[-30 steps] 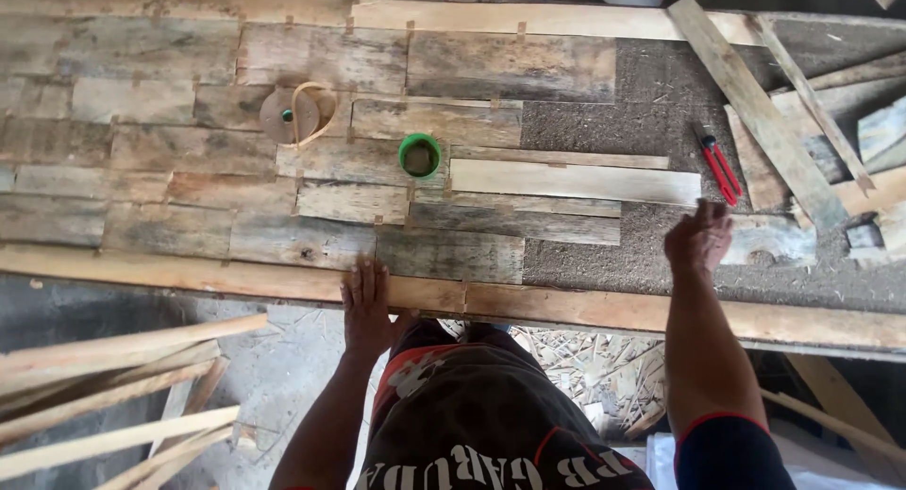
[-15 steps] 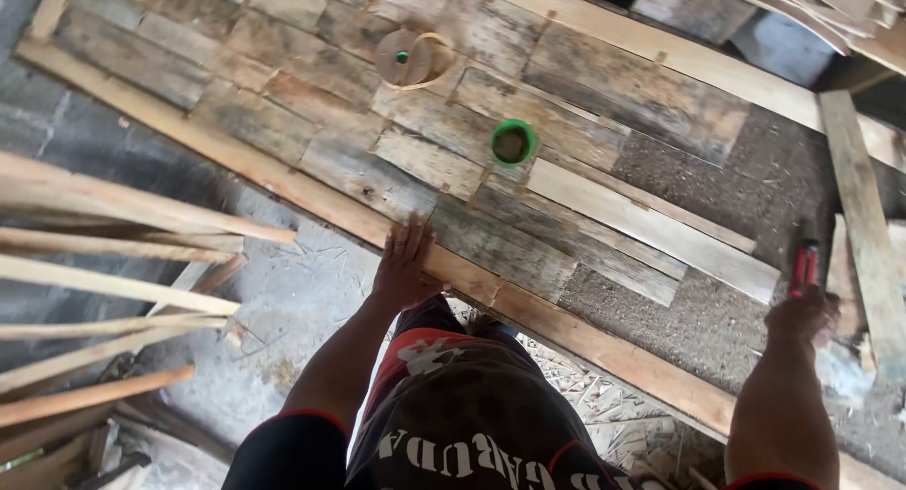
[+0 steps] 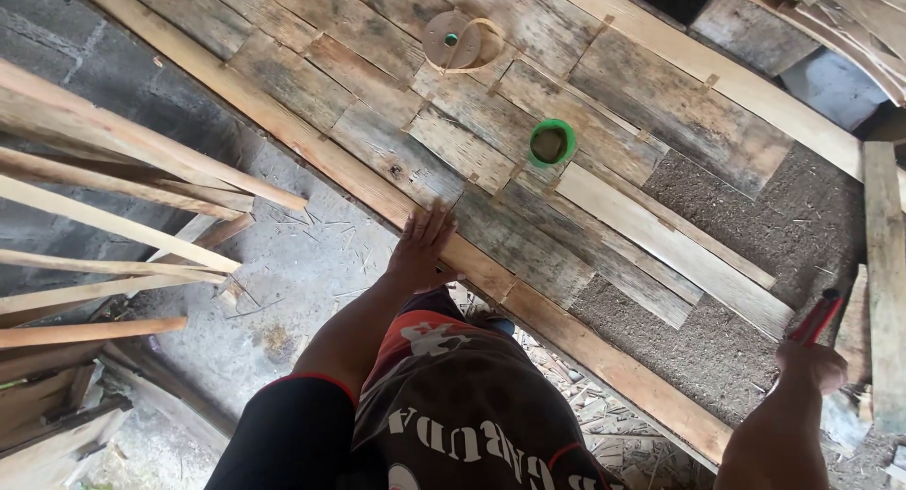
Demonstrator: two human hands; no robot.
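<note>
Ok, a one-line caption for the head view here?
Left hand flat on the plank panel's edge, right hand gripping a red-handled tool, green cup on the boards.

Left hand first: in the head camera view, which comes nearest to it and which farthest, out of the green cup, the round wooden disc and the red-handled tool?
From the left hand, flat on the frame's near edge board:
1. Green cup, up and to the right, standing on the planks.
2. Round wooden disc, farther up the panel, almost straight above the hand.
3. Red-handled tool, far right, gripped by the right hand.
</note>
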